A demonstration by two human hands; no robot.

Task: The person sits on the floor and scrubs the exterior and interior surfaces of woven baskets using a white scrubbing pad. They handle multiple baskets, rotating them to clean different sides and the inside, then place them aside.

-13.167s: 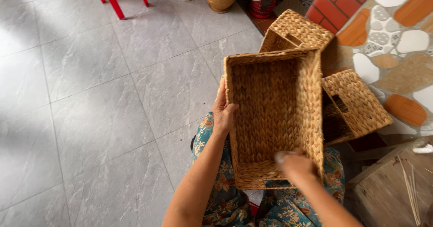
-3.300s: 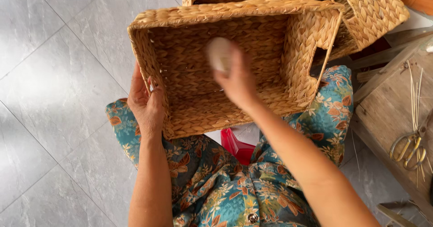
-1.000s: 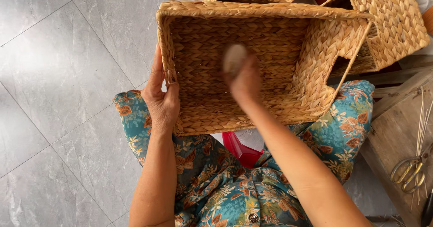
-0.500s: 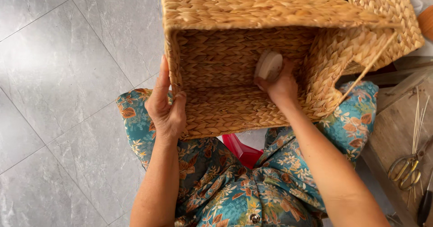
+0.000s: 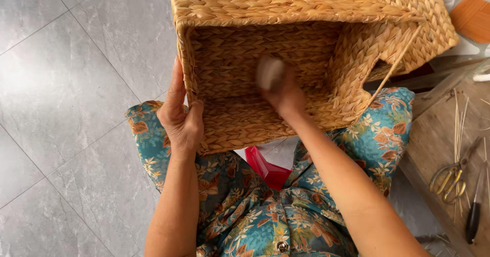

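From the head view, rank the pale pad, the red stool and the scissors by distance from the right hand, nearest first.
1. Pale pad: held in the right hand, inside the woven basket.
2. Red stool: below, between the knees.
3. Scissors: far right, on the wooden board.

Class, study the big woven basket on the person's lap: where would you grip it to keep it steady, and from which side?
Probably the left side wall of the woven basket, from outside, as the left hand does: the basket lies tipped, opening towards the person, so that rim edge is exposed. The right hand is inside with a pale object.
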